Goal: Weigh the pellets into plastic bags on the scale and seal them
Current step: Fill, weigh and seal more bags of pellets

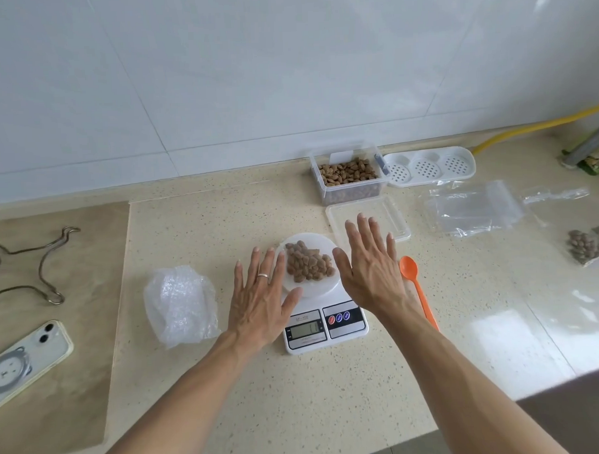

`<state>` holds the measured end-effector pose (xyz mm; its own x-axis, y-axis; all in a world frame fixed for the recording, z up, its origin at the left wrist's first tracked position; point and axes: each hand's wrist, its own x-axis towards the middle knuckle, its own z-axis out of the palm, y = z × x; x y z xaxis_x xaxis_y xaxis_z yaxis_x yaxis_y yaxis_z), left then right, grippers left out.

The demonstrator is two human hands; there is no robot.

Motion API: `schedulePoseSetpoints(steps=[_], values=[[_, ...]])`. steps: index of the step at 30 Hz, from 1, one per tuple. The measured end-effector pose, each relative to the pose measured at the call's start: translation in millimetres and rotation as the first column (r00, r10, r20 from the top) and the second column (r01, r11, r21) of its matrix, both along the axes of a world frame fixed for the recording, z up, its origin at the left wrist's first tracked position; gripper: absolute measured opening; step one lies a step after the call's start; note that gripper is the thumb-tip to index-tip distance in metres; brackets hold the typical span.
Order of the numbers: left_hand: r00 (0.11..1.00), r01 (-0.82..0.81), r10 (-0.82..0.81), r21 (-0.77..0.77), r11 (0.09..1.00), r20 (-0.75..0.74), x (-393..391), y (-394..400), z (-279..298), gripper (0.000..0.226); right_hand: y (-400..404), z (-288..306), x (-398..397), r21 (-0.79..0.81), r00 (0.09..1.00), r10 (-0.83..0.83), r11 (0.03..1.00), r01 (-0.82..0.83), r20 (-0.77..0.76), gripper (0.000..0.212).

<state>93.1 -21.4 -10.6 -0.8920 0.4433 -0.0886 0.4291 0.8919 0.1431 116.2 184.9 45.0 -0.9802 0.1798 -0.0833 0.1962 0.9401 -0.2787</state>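
Two bare hands hover, palms down, either side of a white kitchen scale point(325, 322) on a speckled countertop point(229, 382). The left hand point(259, 296) (a ring on one finger) has its fingers straight and spread, the thumb lying over the near left edge of the round weighing plate point(322, 287); whether it touches the plate cannot be told. The right hand point(370, 265) is likewise flat with fingers apart, over the plate's right edge, holding nothing. A heap of brown pellets point(309, 265) sits on the plate, between the two hands. Far of the scale stands a clear tub point(349, 172) of more pellets, its lid point(396, 220) lying just near of it. An orange spoon point(416, 287) lies right of the scale, partly under the right forearm. Further right are empty plastic bags point(474, 210) and, at the right edge, filled bags point(587, 245) of pellets. A white perforated tray point(428, 166) sits beside the tub. To the left lie bubble wrap point(180, 305), a phone point(28, 362) and a wire stand point(27, 263).
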Motion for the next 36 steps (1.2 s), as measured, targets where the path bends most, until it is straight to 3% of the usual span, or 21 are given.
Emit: schedulePoseSetpoints(steps=[7, 14, 18, 21, 25, 31, 36], values=[[0.999, 0.048, -0.048, -0.008, 0.999, 0.002, -18, 17, 9, 0.08, 19, -2, 2, -0.095, 0.996, -0.086, 0.992, 0.087, 0.015, 0.062], [0.988, 0.154, -0.155, 0.038, 0.987, 0.004, -58, 73, 28, 0.069, 53, -6, 12, -0.266, 0.91, -0.412, 0.883, 0.387, -0.044, 0.05], [0.975, 0.2, -0.205, 0.06, 0.978, 0.085, -81, 109, 29, 0.064, 65, -13, 19, -0.403, 0.843, -0.518, 0.747, 0.528, 0.145, 0.048], [0.972, 0.181, -0.185, 0.044, 0.983, 0.146, -89, 130, 29, 0.059, 68, -22, 20, -0.554, 0.778, -0.5, 0.55, 0.625, 0.381, 0.05], [0.963, 0.141, -0.139, 0.01, 0.99, 0.231, -86, 144, 31, 0.064, 63, -27, 18, -0.69, 0.762, -0.508, 0.381, 0.616, 0.401, 0.014], [0.991, 0.021, -0.056, 0.269, 0.963, 0.122, -89, 134, 60, 0.053, 55, 1, 4, -0.825, 0.765, -0.566, 0.242, 0.511, 0.307, 0.011], [0.985, -0.088, -0.018, 0.586, 0.805, 0.173, -86, 128, 97, 0.032, 54, 29, -8, -0.903, 0.814, -0.541, 0.212, 0.373, 0.209, 0.012]])
